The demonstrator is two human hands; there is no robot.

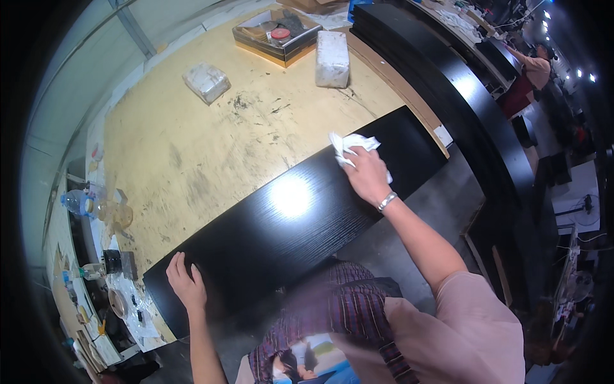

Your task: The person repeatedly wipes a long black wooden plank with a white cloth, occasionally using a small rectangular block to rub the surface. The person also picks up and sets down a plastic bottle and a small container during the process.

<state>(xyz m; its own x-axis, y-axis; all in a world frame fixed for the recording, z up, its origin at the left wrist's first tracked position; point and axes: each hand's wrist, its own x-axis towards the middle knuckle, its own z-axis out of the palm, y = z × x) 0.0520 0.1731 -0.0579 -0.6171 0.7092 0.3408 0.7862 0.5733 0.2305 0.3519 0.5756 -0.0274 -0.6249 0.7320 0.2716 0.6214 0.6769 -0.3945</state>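
A long glossy black wooden panel (288, 217) lies slantwise across a worn plywood worktable (211, 134). My right hand (366, 174) presses a crumpled white cloth (352, 146) onto the panel's far right part; a silver bracelet sits on that wrist. My left hand (187, 283) rests flat, fingers spread, on the panel's near left end and holds nothing.
On the table's far side lie a wrapped white block (332, 59), a smaller plastic-wrapped bundle (206, 81) and a shallow open box (276, 35) with a red-lidded jar. Stacked black panels (441, 83) run along the right. Bottles and clutter (96, 211) crowd the left. Another person (534, 67) stands far right.
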